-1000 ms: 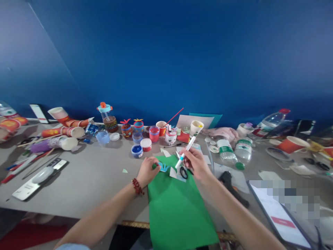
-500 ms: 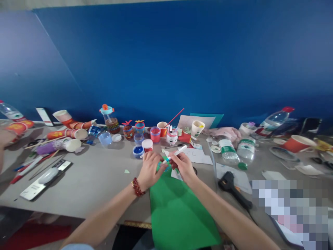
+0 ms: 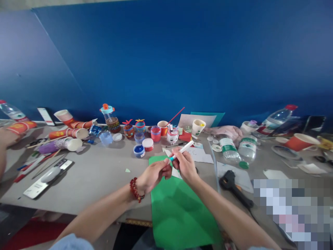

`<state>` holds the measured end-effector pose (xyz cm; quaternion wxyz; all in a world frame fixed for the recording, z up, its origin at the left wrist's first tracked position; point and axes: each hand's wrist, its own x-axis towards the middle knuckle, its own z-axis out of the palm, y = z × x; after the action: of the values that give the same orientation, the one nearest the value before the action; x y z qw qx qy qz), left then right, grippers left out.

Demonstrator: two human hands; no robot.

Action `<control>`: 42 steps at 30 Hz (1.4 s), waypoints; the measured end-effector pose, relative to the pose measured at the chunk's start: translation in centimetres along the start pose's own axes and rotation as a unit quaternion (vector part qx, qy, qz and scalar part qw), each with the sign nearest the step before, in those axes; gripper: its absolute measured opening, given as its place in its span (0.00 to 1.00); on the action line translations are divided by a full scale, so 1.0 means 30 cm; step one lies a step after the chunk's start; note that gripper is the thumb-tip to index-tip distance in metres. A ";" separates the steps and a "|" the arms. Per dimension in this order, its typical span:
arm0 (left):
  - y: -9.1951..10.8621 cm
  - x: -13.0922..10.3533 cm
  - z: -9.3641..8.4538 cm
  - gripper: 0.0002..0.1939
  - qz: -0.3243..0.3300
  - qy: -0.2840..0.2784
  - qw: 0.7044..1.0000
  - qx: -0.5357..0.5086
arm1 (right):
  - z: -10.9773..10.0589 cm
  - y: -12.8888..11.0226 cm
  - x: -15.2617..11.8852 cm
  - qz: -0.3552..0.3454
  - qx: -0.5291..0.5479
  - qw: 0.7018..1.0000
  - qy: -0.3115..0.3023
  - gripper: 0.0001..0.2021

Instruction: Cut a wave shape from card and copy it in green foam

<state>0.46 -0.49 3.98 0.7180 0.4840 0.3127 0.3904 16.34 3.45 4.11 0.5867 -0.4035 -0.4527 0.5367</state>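
My right hand is closed around a white marker, which slants up to the right. Its teal end points down toward my left hand, whose thumb and fingers are closed at that end. The left fingertips curl under, so part of their grip is hidden. Beneath both hands a green sheet lies over the table's front edge. Small white paper sits on the sheet under my right hand. Behind it lies a white paper with drawn curves.
A black glue gun lies at right near two plastic bottles. Paint jars and a decorated cup with pens stand behind. At left are a phone, paper-cup tubes and another person's hand.
My left hand has turned and dropped slightly, its fingers now curled under the marker's teal end. The marker and my right hand have shifted a little to the right. A red-lidded jar is less covered.
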 end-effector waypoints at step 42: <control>-0.123 0.161 -0.274 0.07 0.147 -0.040 0.789 0.596 | -0.207 0.153 -0.017 -0.153 -0.483 0.848 -0.155 0.13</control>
<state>-2.99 6.56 -2.59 0.2327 0.8709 0.3796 0.2079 21.11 3.47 -1.97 0.3149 -0.4730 -0.7956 0.2099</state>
